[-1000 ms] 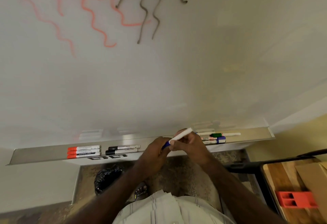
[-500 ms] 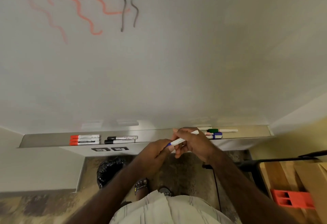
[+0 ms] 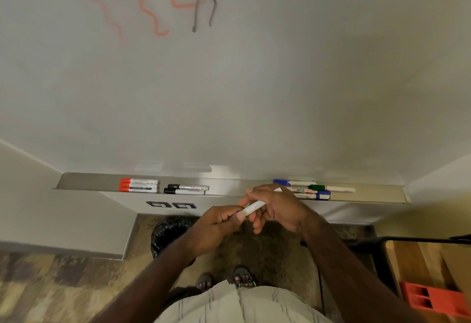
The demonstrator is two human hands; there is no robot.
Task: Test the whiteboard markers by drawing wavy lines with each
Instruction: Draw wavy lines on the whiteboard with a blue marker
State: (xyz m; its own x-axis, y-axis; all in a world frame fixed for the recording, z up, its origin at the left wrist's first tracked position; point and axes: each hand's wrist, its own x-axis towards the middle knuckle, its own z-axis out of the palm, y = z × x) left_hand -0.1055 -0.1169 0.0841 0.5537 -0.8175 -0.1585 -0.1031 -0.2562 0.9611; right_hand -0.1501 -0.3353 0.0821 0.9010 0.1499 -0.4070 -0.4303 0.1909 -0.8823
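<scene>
Standing at the whiteboard (image 3: 254, 93), the person is working a blue marker (image 3: 253, 206) between both hands, just in front of the tray (image 3: 84, 182). The right hand (image 3: 277, 206) is wrapping its fingers round the white barrel, while the left hand (image 3: 216, 223) is pinching the blue cap end between thumb and forefinger, so neither hand is loose. My guess is the cap is being pulled off. If it is sitting tight and then giving way all at once, the hands could be jerking apart and the cap or the marker could be dropping to the floor (image 3: 275, 246) near the sandalled feet. Ink on the fingers is another risk if the tip is coming free close to the thumb.

Red and dark wavy lines are showing high on the board. The red markers (image 3: 139, 185) and black markers (image 3: 187, 189) are lying at the left of the tray, and the blue and green markers (image 3: 321, 190) are waiting at the right.
</scene>
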